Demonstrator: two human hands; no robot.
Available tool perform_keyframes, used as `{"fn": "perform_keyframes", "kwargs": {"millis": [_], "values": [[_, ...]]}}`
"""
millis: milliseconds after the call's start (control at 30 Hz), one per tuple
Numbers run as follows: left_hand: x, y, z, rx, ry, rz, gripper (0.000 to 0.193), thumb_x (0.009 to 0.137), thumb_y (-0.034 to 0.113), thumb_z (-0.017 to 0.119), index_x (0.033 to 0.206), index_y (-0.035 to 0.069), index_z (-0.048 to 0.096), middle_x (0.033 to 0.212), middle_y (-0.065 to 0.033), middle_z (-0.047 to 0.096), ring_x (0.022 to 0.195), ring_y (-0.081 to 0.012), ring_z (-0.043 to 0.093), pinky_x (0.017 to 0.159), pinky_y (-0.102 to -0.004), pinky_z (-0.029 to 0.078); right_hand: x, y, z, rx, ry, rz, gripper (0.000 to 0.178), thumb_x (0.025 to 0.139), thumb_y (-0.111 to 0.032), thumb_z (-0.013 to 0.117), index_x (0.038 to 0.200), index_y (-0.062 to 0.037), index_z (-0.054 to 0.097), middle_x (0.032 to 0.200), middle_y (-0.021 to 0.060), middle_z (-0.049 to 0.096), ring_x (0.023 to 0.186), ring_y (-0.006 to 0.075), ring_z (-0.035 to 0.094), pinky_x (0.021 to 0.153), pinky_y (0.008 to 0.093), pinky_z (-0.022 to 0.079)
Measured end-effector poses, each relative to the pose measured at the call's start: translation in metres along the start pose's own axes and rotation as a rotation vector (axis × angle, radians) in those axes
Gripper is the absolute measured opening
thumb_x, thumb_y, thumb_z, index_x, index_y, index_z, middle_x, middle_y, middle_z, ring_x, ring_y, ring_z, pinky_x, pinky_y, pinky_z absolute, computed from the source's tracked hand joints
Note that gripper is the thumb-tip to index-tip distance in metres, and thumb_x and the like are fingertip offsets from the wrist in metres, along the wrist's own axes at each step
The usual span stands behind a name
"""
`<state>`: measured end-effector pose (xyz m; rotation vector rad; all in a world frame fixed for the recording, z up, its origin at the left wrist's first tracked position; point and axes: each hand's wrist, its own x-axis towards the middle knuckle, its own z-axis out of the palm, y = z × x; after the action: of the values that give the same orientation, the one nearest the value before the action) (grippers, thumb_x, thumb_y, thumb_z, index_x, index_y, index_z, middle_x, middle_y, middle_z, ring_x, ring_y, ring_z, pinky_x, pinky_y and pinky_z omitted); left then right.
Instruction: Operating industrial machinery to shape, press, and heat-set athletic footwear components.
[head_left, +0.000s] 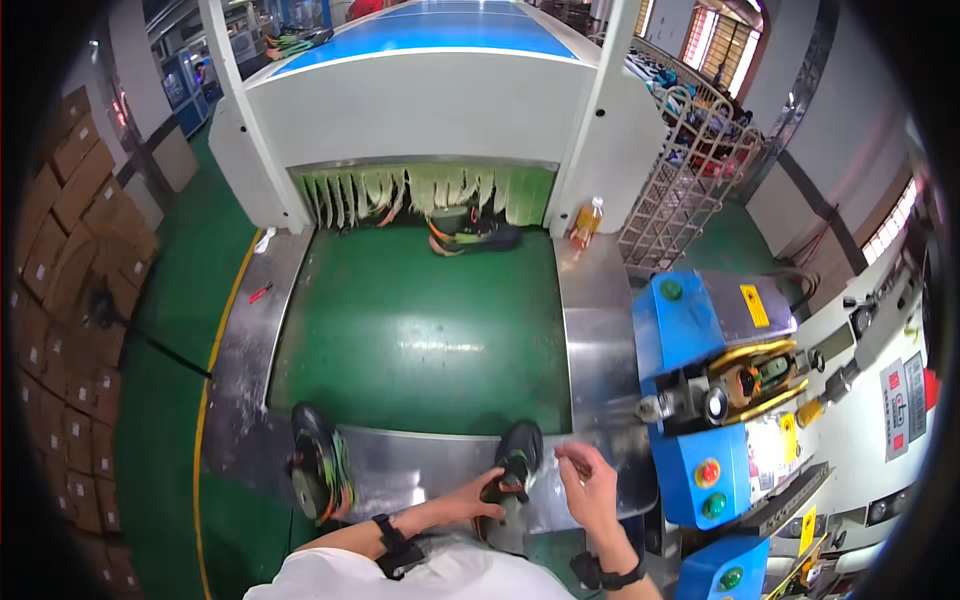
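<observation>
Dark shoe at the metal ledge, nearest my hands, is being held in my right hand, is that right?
No, not the right hand: the head view shows the left hand holding the dark shoe at the metal ledge.

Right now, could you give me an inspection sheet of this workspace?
Surface: green belt between metal ledges.
Job's things: dark shoe in hand; second shoe at the near left; third shoe by the fringed curtain.
Clutter: small red tool at left; bottle at right.
Hands: left hand grips the dark shoe; right hand loosely bent, apart from it.
Cables: none certain.
Surroundings: stacked cartons left, blue machine right.
</observation>
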<state>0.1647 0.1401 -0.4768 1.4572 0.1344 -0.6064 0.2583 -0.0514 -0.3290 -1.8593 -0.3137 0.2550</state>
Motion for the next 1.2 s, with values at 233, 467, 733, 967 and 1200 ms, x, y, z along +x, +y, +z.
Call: {"fn": "perform_keyframes", "kwargs": {"millis": [233,467,733,967,1200], "values": [[0.103,0.022,-0.237,0.855,0.564,0.247,0.060,0.078,0.019,0.061,0.129,-0.005,0.041,0.134,-0.0288,0.042,0.126,-0.0444,0.039,0.106,-0.0503,0.032,0.273,-0.039,0.098,-0.818,-0.542,-0.633,0.058,0.084,-0.029,0.068,0.128,0.0026,0.046,0.124,0.0219,0.055,0.112,0.0371,0.055,0.092,0.0413,0.048],[0.125,-0.041,-0.430,1.175,0.800,0.366,0.060,0.078,0.020,0.060,0.130,-0.006,0.044,0.141,-0.0220,0.040,0.129,-0.0403,0.039,0.108,-0.0511,0.028,0.572,-0.004,0.218,-1.288,-0.543,-0.818,0.082,0.062,-0.043,0.082,0.122,0.0010,0.048,0.128,0.0196,0.052,0.122,0.0365,0.048,0.101,0.0433,0.040],[0.113,-0.037,-0.446,1.035,0.787,0.391,0.055,0.075,0.014,0.058,0.126,-0.005,0.048,0.140,-0.0180,0.043,0.129,-0.0363,0.041,0.107,-0.0500,0.030,0.578,0.041,0.269,-1.301,-0.442,-0.538,0.055,0.067,-0.041,0.080,0.100,-0.0027,0.057,0.085,0.0203,0.065,0.085,0.0377,0.064,0.075,0.0463,0.052],[0.122,-0.051,-0.425,0.957,0.906,0.311,0.054,0.078,0.022,0.062,0.124,-0.003,0.050,0.136,-0.0200,0.046,0.127,-0.0360,0.043,0.107,-0.0483,0.032,0.308,-0.023,0.157,-0.576,-0.168,0.189,0.058,0.075,-0.049,0.073,0.106,-0.0003,0.065,0.090,0.0224,0.068,0.086,0.0325,0.068,0.078,0.0393,0.053],[0.030,0.164,-0.209,-0.477,-0.508,-0.318,0.079,0.090,0.069,0.037,0.143,0.009,0.038,0.132,-0.0112,0.056,0.112,-0.0253,0.059,0.103,-0.0441,0.043,0.114,-0.163,0.031,-0.515,-0.288,-0.228,0.045,0.071,-0.027,0.082,0.105,-0.0029,0.066,0.090,0.0071,0.070,0.084,0.0205,0.069,0.070,0.0314,0.056]]}}
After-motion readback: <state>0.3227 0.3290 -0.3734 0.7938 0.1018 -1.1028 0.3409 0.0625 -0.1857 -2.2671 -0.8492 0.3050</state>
